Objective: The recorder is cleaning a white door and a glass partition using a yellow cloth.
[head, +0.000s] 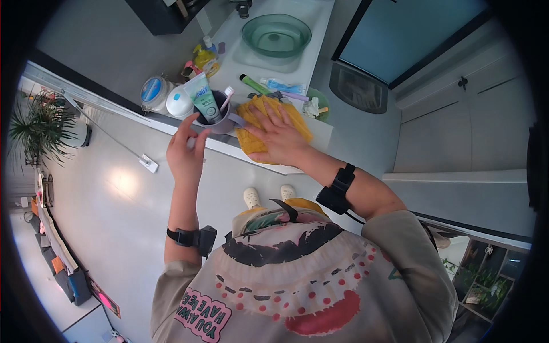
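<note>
My right hand (pixel 279 137) lies flat with fingers spread on a yellow cloth (pixel 248 143) at the near end of the white countertop (pixel 319 135). My left hand (pixel 186 148) is raised beside a grey-purple mug (pixel 221 126), with thumb and forefinger apart. Whether those fingertips touch the mug cannot be told. In the mug stand a green and white toothpaste tube (pixel 203 100) and a toothbrush (pixel 227 97). The mug's handle points towards the cloth, close to my right hand. Just beyond the cloth are a green tube-shaped item (pixel 255 84) and a blue and clear packet (pixel 283 85).
A translucent green basin (pixel 276 36) sits in the sink beyond. Along the left edge stand a lidded jar (pixel 153 92), a white round container (pixel 179 102) and a yellow pump bottle (pixel 206 60). A green bin (pixel 324 103) with crumpled tissue is at the counter's right.
</note>
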{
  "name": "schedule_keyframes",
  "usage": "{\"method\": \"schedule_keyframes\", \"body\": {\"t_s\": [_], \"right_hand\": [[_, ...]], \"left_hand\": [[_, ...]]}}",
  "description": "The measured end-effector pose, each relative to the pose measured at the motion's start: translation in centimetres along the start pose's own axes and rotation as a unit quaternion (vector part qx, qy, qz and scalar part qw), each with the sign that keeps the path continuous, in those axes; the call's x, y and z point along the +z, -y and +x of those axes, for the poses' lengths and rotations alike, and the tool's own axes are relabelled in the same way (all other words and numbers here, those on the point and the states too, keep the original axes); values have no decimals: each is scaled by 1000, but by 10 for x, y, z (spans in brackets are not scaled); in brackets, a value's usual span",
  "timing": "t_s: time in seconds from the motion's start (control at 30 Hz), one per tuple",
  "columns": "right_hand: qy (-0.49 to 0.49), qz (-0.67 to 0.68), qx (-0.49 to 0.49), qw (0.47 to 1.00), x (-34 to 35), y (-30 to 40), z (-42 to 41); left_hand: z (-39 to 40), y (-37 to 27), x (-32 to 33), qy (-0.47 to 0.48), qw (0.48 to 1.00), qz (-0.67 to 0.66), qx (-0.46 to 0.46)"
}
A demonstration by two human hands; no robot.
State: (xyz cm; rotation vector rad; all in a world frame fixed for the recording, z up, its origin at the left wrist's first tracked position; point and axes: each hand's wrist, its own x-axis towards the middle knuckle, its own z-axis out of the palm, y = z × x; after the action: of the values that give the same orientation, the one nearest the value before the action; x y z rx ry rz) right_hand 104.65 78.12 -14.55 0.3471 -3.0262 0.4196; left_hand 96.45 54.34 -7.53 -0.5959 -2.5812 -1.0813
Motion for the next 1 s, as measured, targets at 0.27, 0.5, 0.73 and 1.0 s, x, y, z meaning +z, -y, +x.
{"method": "schedule_keyframes", "body": {"t_s": [0.27,0.5,0.73,1.0], "right_hand": [[9,15,-5,1000,-18,-16,-72],[-70,-47,160,983,-13,-31,-89],[-34,76,280,956,-18,-59,-59],[-166,51,253,952,3,-29,-89]], "left_hand": [[-21,-48,37,115,967,-165,157],[0,-70,97,135,929,-120,323],[-21,-34,49,-37,939,-74,335],[-8,34,18,-106,985,-131,19]]}}
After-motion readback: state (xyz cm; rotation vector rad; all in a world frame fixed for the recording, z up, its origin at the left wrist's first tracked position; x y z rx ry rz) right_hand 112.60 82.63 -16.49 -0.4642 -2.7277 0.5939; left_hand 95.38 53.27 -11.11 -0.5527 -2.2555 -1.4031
